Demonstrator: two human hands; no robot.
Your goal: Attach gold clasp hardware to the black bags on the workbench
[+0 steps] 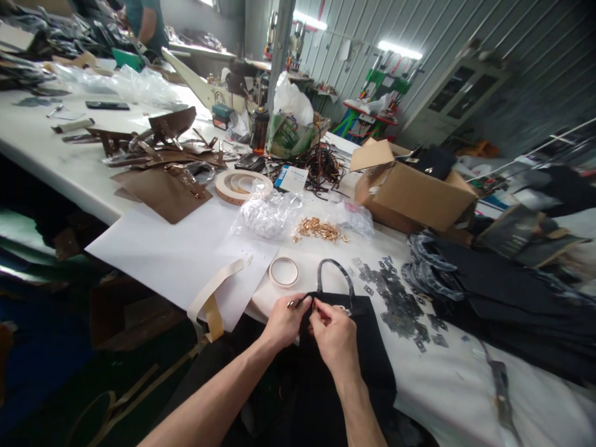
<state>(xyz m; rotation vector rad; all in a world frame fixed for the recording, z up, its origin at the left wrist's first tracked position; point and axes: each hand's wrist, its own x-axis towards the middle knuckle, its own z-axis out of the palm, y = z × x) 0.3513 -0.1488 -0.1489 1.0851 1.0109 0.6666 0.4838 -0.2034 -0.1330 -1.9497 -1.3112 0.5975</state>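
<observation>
A black bag piece (pixel 367 347) with a curved, plastic-wrapped handle (pixel 336 266) hangs over the table's near edge toward my lap. My left hand (pixel 285 321) is closed on its top left corner, and a small shiny metal piece (pixel 294 304) shows by the fingers. My right hand (pixel 336 335) pinches at the same top edge, close beside the left thumb; what lies between its fingertips is too small to make out. Just beyond the hands lie a tape roll (pixel 284 272) and a pile of small gold-coloured metal parts (pixel 321 229).
Thin dark square plates (pixel 395 304) lie scattered right of the bag, beside stacked black bag pieces (pixel 503 279). An open cardboard box (pixel 414 192) stands behind. Brown panels (pixel 172 192), a clear plastic bag (pixel 267 214) and white sheet (pixel 149 257) lie left. A person (pixel 144 25) stands far left.
</observation>
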